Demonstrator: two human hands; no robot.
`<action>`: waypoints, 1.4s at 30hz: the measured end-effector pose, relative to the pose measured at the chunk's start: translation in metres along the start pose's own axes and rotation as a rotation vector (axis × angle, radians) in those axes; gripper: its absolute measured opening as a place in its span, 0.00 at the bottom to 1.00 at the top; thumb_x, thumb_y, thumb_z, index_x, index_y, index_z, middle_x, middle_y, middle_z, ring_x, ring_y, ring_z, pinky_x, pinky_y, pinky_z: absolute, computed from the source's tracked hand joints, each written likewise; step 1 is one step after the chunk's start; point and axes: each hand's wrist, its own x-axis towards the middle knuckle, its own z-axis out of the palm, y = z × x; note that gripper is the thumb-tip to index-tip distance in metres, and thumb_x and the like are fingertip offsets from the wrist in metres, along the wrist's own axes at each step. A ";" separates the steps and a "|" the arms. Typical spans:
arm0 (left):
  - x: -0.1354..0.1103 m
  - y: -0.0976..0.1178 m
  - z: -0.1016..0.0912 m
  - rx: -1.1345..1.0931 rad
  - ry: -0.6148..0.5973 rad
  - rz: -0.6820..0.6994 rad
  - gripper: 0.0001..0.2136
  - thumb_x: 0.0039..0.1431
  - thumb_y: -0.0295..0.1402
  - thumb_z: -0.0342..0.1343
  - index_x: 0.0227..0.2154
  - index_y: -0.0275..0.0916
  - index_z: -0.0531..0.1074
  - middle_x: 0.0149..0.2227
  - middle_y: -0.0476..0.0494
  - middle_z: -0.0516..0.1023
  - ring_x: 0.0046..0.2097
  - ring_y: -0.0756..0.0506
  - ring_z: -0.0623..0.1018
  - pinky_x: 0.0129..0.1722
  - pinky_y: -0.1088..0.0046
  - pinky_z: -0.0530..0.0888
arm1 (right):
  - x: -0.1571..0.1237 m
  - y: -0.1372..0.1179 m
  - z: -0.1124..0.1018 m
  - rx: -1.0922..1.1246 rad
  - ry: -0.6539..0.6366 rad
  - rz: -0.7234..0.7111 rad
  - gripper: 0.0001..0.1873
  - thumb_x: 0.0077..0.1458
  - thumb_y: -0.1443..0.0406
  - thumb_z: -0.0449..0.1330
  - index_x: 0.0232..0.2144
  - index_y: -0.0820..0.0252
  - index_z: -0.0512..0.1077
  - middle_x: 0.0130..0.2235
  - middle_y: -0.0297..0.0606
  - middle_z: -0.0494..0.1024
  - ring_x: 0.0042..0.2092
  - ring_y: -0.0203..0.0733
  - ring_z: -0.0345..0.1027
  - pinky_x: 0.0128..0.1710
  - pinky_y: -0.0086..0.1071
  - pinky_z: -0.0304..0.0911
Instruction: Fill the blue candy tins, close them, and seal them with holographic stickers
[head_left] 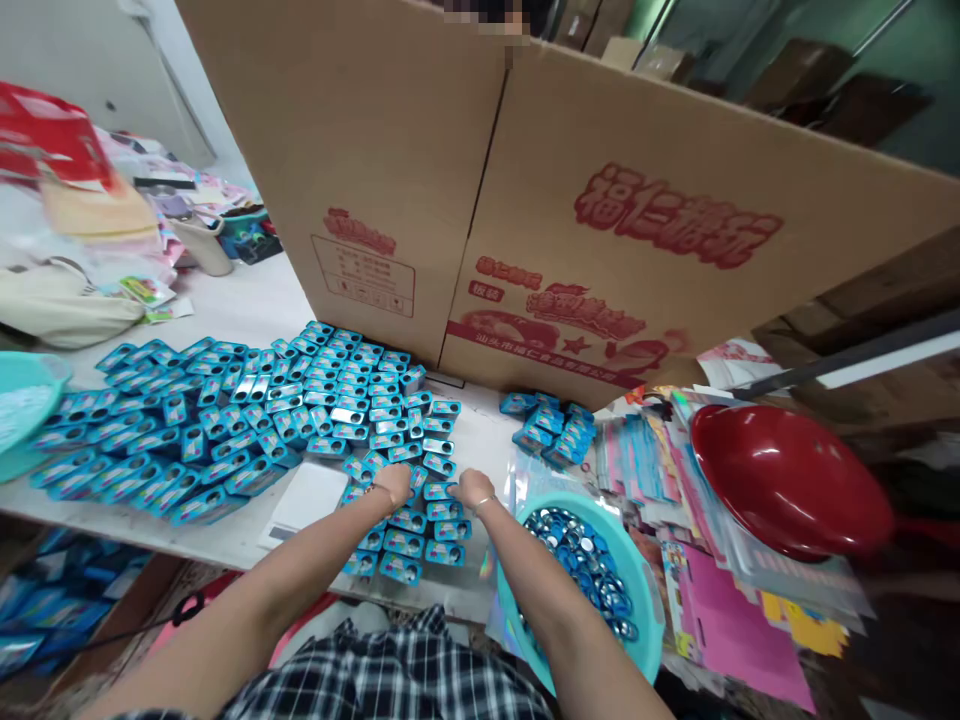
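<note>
Blue boxes [403,543] in packed rows on white table [484,425], before tall carton [405,130]. Left hand [395,486] over rows, fingers curled down; right hand [475,489] at rows' right edge, near basin [651,610] of small round pieces. Cannot tell whether either grips box. Boxes probably light, thin-walled, slightly slick, dentable; best pinched by side edges, clear of round hole.

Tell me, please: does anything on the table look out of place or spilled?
I see no clear spill. The blue boxes at left lie at mixed angles, unlike the straighter columns nearer the middle. At right, the red container rests on loose sheets, perhaps an odd spot.
</note>
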 end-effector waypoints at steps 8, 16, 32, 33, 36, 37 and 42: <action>-0.027 -0.032 -0.019 -0.681 -0.079 -0.011 0.18 0.58 0.47 0.55 0.32 0.34 0.74 0.32 0.41 0.77 0.33 0.45 0.77 0.24 0.76 0.68 | -0.027 0.043 -0.014 0.780 -0.111 -0.108 0.20 0.52 0.49 0.60 0.36 0.59 0.69 0.27 0.30 0.72 0.23 0.29 0.63 0.18 0.22 0.51; -0.056 -0.064 0.001 -1.295 -0.209 -0.033 0.11 0.53 0.36 0.60 0.37 0.36 0.72 0.37 0.40 0.76 0.26 0.55 0.70 0.17 0.84 0.62 | -0.045 0.037 0.002 1.200 -0.183 -0.211 0.22 0.45 0.56 0.64 0.43 0.55 0.68 0.38 0.38 0.76 0.35 0.36 0.71 0.21 0.21 0.56; -0.043 -0.069 -0.009 -1.213 -0.107 0.021 0.23 0.40 0.48 0.66 0.30 0.33 0.72 0.32 0.43 0.78 0.21 0.56 0.66 0.16 0.81 0.56 | 0.013 -0.017 -0.025 0.136 -0.042 -0.010 0.15 0.60 0.57 0.58 0.42 0.64 0.71 0.42 0.38 0.75 0.40 0.40 0.71 0.40 0.37 0.70; -0.043 -0.068 -0.011 -1.196 -0.103 0.035 0.23 0.39 0.49 0.66 0.30 0.33 0.72 0.34 0.42 0.79 0.21 0.56 0.66 0.16 0.81 0.56 | 0.018 -0.023 -0.027 0.069 -0.033 0.006 0.15 0.60 0.58 0.59 0.43 0.64 0.71 0.44 0.39 0.75 0.42 0.41 0.71 0.41 0.39 0.70; -0.045 -0.068 -0.015 -1.161 -0.096 0.072 0.24 0.40 0.52 0.64 0.29 0.34 0.71 0.35 0.41 0.80 0.21 0.56 0.66 0.17 0.80 0.56 | 0.030 -0.038 -0.031 -0.085 -0.008 0.048 0.14 0.60 0.58 0.59 0.43 0.63 0.71 0.44 0.39 0.75 0.43 0.41 0.71 0.43 0.40 0.69; -0.046 -0.068 -0.015 -1.154 -0.093 0.080 0.24 0.40 0.52 0.64 0.28 0.34 0.71 0.34 0.42 0.80 0.20 0.56 0.66 0.17 0.79 0.57 | 0.032 -0.041 -0.031 -0.121 -0.003 0.057 0.14 0.59 0.58 0.59 0.41 0.63 0.72 0.42 0.39 0.75 0.42 0.40 0.71 0.43 0.40 0.69; -0.051 -0.077 -0.012 -1.092 -0.073 0.082 0.24 0.44 0.56 0.60 0.29 0.36 0.71 0.17 0.54 0.66 0.18 0.55 0.61 0.18 0.79 0.56 | 0.034 -0.044 -0.030 -0.192 0.039 0.049 0.13 0.49 0.58 0.67 0.29 0.63 0.73 0.33 0.39 0.78 0.38 0.43 0.73 0.39 0.38 0.68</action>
